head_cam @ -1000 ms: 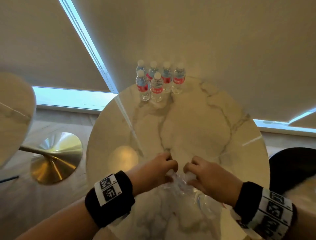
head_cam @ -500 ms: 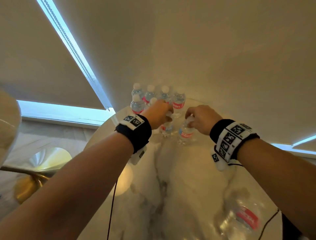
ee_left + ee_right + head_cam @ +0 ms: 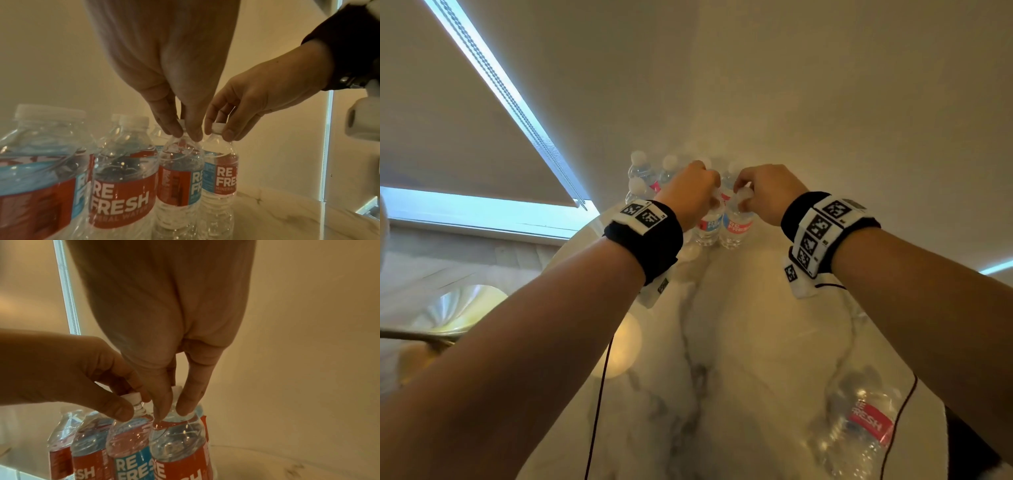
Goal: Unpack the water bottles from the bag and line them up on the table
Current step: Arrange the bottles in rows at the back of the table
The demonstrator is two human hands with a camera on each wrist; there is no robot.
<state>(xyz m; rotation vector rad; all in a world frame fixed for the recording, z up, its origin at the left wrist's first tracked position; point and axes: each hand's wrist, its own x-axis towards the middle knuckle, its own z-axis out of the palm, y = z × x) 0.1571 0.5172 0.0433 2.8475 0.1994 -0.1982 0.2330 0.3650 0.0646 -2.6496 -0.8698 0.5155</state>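
Left hand [image 3: 690, 197] pinches bottle cap [image 3: 180, 121] | right hand [image 3: 767, 192] likewise, fingertips down

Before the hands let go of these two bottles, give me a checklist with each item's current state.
1. Left hand pinches its bottle at the cap: ok.
2. Right hand pinches its bottle at the neck: ok.
3. Both bottles upright: ok.
4. Bases resting on the table: cannot tell.
5. Side by side next to the standing group: ok.
6. Bag emptied: not ok, one bottle inside.
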